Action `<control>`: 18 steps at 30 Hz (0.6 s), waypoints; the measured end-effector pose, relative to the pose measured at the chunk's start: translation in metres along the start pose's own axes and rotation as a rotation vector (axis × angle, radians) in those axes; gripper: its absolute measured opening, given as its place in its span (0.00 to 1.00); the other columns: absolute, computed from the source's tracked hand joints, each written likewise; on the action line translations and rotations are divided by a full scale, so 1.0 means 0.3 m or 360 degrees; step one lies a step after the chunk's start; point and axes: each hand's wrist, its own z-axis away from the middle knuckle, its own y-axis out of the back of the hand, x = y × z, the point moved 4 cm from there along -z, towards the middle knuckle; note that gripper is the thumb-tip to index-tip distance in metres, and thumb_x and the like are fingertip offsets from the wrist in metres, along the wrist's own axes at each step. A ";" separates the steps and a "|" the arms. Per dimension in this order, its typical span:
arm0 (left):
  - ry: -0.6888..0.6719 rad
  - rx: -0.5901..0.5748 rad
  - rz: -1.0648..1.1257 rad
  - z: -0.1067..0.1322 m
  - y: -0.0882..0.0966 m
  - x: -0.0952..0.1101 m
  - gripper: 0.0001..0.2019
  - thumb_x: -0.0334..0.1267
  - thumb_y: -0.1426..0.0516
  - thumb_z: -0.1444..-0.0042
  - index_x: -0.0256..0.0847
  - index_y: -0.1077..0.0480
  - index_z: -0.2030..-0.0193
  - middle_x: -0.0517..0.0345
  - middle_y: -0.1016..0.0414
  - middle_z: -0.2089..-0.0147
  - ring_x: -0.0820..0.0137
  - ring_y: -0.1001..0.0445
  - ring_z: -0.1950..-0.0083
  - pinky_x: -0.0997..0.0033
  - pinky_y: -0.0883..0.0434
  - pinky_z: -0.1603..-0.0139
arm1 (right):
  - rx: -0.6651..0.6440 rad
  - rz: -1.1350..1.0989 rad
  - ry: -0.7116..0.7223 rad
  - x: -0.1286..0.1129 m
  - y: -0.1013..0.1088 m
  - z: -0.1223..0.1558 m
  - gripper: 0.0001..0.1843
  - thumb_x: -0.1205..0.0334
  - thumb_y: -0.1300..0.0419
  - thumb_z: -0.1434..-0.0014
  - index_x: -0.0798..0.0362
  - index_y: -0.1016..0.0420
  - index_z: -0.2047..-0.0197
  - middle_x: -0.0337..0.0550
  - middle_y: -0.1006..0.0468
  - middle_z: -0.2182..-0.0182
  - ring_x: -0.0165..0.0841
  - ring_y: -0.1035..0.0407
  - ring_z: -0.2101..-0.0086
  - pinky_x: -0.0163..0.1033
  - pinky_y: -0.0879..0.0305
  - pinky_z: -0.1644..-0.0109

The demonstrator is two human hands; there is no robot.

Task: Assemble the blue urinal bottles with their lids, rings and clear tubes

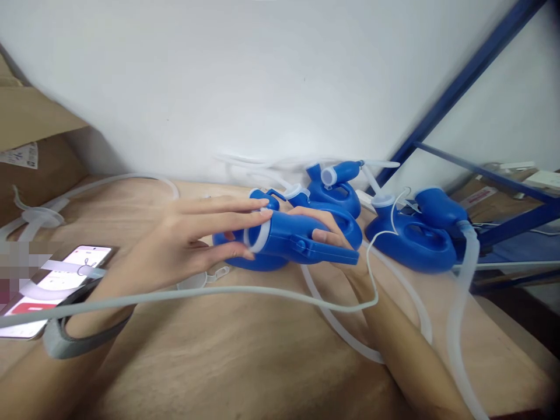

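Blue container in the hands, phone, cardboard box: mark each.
blue container (289, 238), head view, on its body beside the white ring
phone (65, 274), head view, on its screen
cardboard box (30, 116), head view, on its flap

White wall (262, 76), blue metal frame (459, 81), tan tabletop (240, 361)

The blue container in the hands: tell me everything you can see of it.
The blue container looks like smooth moulded plastic, with a round neck ringed by a pale translucent collar and a long flat handle pointing right. It lies on its side, raised off the tan table, in front of similar blue containers. The left hand touches the collar with its fingers; the right hand grips body and handle from behind.
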 end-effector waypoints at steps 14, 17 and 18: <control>0.0064 0.0029 0.0016 -0.006 0.001 0.010 0.33 0.39 0.30 0.38 0.62 0.30 0.28 0.56 0.18 0.36 0.59 0.17 0.39 0.63 0.17 0.38 | -0.0020 0.0301 0.0170 -0.027 0.008 0.000 0.32 0.30 0.37 0.39 0.50 0.17 0.51 0.44 0.15 0.58 0.46 0.21 0.56 0.49 0.26 0.47; 0.0117 0.0039 0.0045 -0.003 -0.005 0.005 0.32 0.41 0.29 0.38 0.63 0.29 0.29 0.57 0.18 0.37 0.59 0.16 0.41 0.64 0.16 0.40 | 0.0007 0.0405 0.0208 -0.027 0.013 -0.001 0.33 0.29 0.37 0.39 0.51 0.17 0.51 0.44 0.15 0.59 0.45 0.21 0.58 0.49 0.25 0.48; 0.0147 0.0037 0.0045 -0.002 -0.007 0.002 0.31 0.41 0.29 0.38 0.63 0.28 0.30 0.57 0.17 0.37 0.58 0.15 0.42 0.63 0.17 0.40 | 0.0013 0.0426 0.0223 -0.027 0.015 0.000 0.33 0.29 0.38 0.39 0.51 0.17 0.51 0.44 0.15 0.59 0.45 0.21 0.58 0.49 0.25 0.48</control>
